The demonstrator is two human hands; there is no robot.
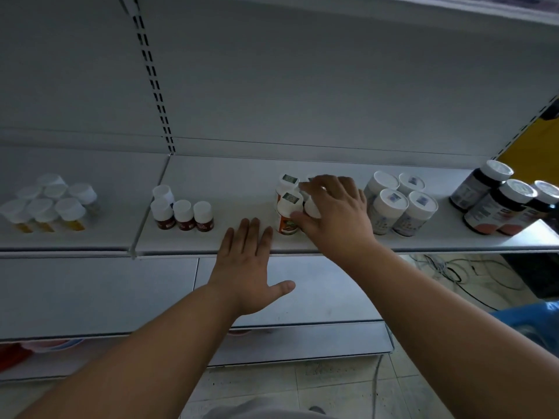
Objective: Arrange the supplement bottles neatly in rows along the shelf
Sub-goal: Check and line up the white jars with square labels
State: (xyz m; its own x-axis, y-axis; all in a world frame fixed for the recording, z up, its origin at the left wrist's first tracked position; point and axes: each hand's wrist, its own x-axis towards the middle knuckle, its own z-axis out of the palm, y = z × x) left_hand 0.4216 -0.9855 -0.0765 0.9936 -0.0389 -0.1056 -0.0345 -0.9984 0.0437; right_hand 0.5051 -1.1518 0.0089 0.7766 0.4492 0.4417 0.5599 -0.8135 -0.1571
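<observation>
Orange-label bottles [287, 213]: clustered mid-shelf, upright, white caps.
Right hand [332, 213]: fingers curled over the cluster's right bottles, gripping them.
Left hand [248, 267]: flat, fingers straight, at shelf [211, 240] front edge, just left of cluster.

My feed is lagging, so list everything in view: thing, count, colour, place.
yellow-label bottles: about eight, white caps, shelf far left
red-label bottles: four, white caps, left of centre
orange-label bottles: at least three, white caps, centre
white canisters: four, right of centre
dark bottles: three, white lids, far right
shelf: one, white
cables: floor, right
left hand: open, at shelf edge
right hand: curled round the orange-label bottles
</observation>
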